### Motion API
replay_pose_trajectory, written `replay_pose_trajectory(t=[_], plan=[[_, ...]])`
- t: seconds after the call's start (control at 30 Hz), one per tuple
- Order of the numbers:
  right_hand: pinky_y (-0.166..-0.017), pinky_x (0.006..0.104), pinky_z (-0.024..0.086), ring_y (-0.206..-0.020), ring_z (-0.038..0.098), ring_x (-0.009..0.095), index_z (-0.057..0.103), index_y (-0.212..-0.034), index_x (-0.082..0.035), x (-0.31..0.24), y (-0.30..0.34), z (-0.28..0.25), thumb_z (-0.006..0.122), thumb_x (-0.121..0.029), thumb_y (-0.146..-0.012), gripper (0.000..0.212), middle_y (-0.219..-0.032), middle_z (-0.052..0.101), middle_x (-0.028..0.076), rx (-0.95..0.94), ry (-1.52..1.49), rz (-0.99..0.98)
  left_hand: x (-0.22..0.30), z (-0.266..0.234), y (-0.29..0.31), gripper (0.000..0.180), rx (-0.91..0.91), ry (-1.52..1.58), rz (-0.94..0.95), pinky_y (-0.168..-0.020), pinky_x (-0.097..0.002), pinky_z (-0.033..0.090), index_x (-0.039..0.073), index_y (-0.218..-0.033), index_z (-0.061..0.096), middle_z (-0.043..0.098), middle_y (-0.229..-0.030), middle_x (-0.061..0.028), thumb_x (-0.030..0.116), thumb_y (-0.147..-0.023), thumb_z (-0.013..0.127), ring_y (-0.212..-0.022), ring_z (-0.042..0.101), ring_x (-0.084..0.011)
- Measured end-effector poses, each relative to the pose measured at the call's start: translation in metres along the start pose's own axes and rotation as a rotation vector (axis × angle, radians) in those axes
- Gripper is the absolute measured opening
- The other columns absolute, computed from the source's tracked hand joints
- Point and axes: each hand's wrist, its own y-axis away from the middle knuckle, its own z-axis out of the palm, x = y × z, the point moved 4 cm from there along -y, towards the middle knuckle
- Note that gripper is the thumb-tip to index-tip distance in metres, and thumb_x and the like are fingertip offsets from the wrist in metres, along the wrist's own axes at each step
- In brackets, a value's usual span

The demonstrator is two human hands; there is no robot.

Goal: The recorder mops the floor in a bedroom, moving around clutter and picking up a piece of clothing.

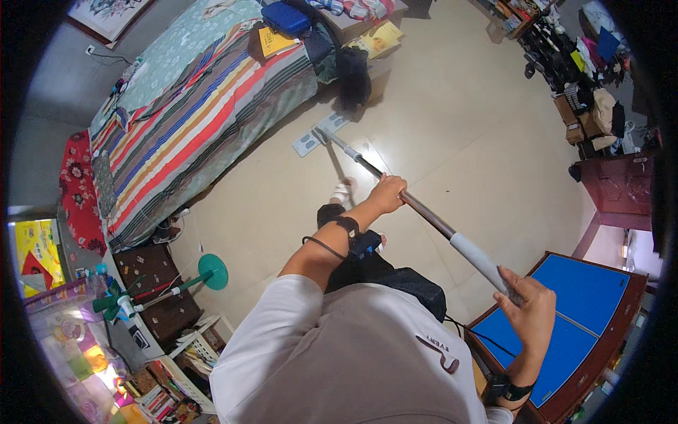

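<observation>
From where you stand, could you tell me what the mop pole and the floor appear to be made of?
The mop pole looks like polished metal: its dark middle section glints. The pale grip near the right hand seems to be matte plastic or foam. The floor looks like glossy beige tile, with light reflecting off it and faint joint lines.

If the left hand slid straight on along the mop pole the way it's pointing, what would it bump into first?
Probably the flat mop head on the floor. The left hand grips the pole, which runs bare down to that head beside the striped bed. Depth is hard to judge in this fisheye view.
</observation>
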Motion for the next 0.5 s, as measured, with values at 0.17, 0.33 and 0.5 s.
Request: replay_pose_trajectory(t=[0.17,0.33,0.5], plan=[[-0.052,0.0340,0.044,-0.053,0.054,0.024,0.067,-0.109,-0.013,-0.005,0.027,0.009,0.077,-0.010,-0.060,0.050,-0.067,0.058,0.011,-0.126,0.009,0.063,0.003,0.017,0.016,0.016,-0.014,-0.080,-0.048,-0.104,-0.0540,0.027,0.010,-0.075,0.058,0.057,-0.090,-0.0091,0.018,-0.069,0.071,-0.100,0.052,-0.0315],[-0.054,0.0312,0.042,-0.058,0.053,0.019,0.067,-0.108,-0.009,0.001,0.049,0.022,0.077,-0.006,-0.057,0.052,-0.067,0.057,0.010,-0.158,-0.118,0.175,0.005,0.026,0.062,0.021,-0.125,-0.073,-0.026,-0.105,-0.0541,0.026,0.009,-0.080,0.060,0.057,-0.093,-0.0096,0.025,-0.071,0.071,-0.104,0.051,-0.0304],[-0.057,0.0331,0.047,-0.060,0.057,0.024,0.065,-0.112,-0.014,-0.025,0.048,0.065,0.075,-0.011,-0.063,0.050,-0.072,0.058,0.012,-0.159,-0.148,0.161,-0.043,0.007,0.085,0.032,-0.261,-0.078,-0.013,-0.106,-0.0542,0.023,0.010,-0.093,0.058,0.056,-0.101,-0.0094,0.032,-0.073,0.069,-0.113,0.048,-0.0287]])
